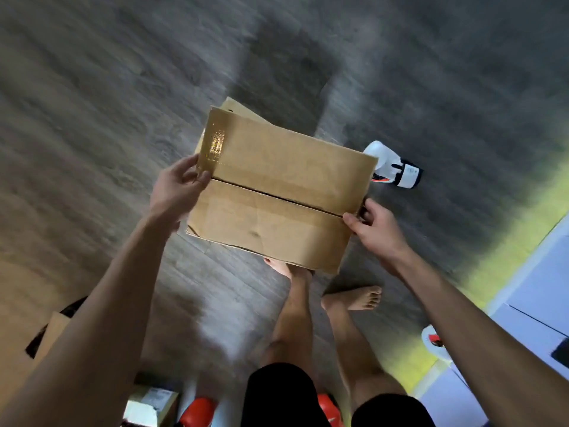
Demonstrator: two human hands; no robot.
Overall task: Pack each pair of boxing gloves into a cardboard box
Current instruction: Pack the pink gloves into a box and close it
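Cardboard box (286,158): plain brown, held in the air over the grey wood-look floor (92,118), tilted, broad face toward the camera. The two flaps are closed and meet along a dark seam (277,195) running across the face. A strip of glossy clear tape (212,146) sits at the left end, and the near flap is creased and dented. Another flap edge shows behind the far left corner. Left hand (175,192): grips the left edge just below the tape, fingers curled onto the cardboard, arm extended. Right hand (375,229): pinches the right edge at the seam end, thumb on the face, fingers curled round the side. Bare feet (360,298) stand on the floor under the box. A white boxing glove (397,167) lies on the floor just past the box's right corner. A second white glove (434,343) is partly hidden by the right forearm. Two red gloves (197,411) lie at the bottom edge, and an open box (52,334) sits lower left.
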